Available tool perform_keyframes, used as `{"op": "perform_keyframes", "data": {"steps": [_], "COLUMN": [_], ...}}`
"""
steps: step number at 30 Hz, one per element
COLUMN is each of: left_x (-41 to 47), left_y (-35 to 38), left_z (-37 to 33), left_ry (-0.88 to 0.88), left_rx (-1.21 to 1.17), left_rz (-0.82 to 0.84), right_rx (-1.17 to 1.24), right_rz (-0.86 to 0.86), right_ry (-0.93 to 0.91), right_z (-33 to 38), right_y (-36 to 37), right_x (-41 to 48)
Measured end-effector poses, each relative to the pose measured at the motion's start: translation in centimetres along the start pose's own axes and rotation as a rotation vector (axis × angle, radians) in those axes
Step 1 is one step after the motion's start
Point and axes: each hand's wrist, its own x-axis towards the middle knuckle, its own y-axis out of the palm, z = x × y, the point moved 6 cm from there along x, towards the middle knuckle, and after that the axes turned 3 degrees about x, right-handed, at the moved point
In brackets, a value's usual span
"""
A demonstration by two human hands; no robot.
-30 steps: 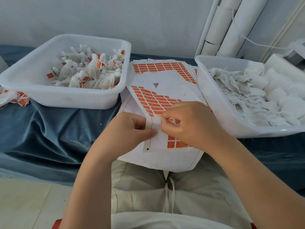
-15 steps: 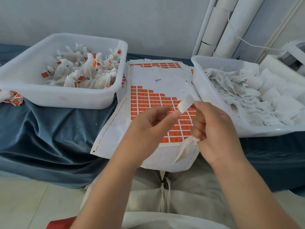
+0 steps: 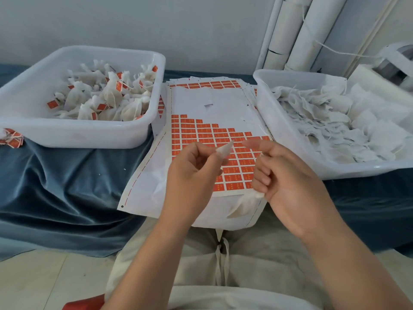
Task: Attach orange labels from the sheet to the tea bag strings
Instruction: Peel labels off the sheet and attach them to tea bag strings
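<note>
Item: small white pointed slip, likely a peeled label seen from its back. My left hand pinches it between thumb and fingers, long axis toward 1 o'clock.
Item: limp white mesh tea bag, hanging at 7 o'clock from my right hand; lower fingers curl on its top, index finger straight. String too fine to tell.
Relation: right hand near, at 3 o'clock of the slip.
Beneath: white backing sheet of orange labels on the blue-clothed table. White plastic tub of labelled bags at 10 o'clock, white plastic tub of plain bags at 2.
</note>
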Motion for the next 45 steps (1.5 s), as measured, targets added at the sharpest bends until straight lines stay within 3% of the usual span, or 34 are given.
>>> {"op": "perform_keyframes", "data": {"steps": [5, 9, 18, 25, 45], "left_x": [0.2, 0.0, -0.2, -0.7, -1.3], "left_y": [0.0, 0.8, 1.7, 3.1, 2.9], "left_z": [0.1, 0.2, 0.2, 0.6, -0.6], "left_ry": [0.03, 0.017, 0.052, -0.097, 0.126], "left_rx": [0.091, 0.006, -0.052, -0.378, -0.015], "left_rz": [0.08, 0.2, 0.263, 0.476, 0.396], "right_rx": [-0.507, -0.702, -0.722, -0.681, -0.775], "right_rz": [0.099, 0.104, 0.136, 0.087, -0.051], "right_ry": [-0.184, -0.314, -0.287, -0.327, -0.314], "right_z": [2.1, 3.9, 4.5, 4.5, 4.5], "right_y": [0.5, 1.3, 2.0, 1.7, 0.9], "right_x": [-1.7, -2.7, -3.2, -2.9, -2.5]}}
